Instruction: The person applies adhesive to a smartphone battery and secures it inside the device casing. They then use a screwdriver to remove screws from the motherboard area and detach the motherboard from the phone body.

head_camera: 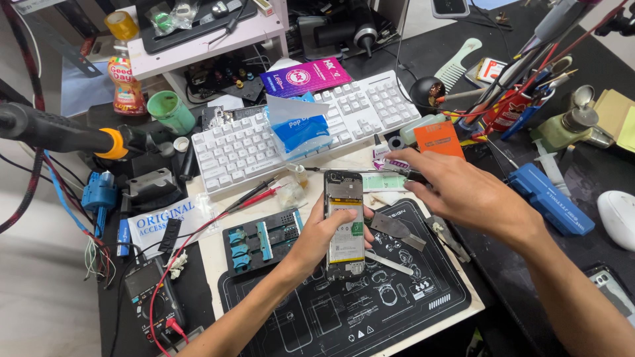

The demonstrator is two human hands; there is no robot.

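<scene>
An opened smartphone (344, 215) with its back cover off, battery and circuit board showing, stands tilted above a black repair mat (370, 304). My left hand (317, 241) grips it by its lower left side. My right hand (463, 192) hovers to the right of the phone and pinches a thin screwdriver (357, 171), whose metal shaft runs left across the phone's top edge. A flat metal pry tool (395, 228) lies on the mat just right of the phone.
A white keyboard (291, 129) with a blue tissue pack (297, 129) lies behind. A phone holder jig (261, 239), red and black probes (254, 195) and a multimeter (153, 294) sit left. A blue case (549, 198), pen holder (512, 106) and bottle (126, 66) stand around.
</scene>
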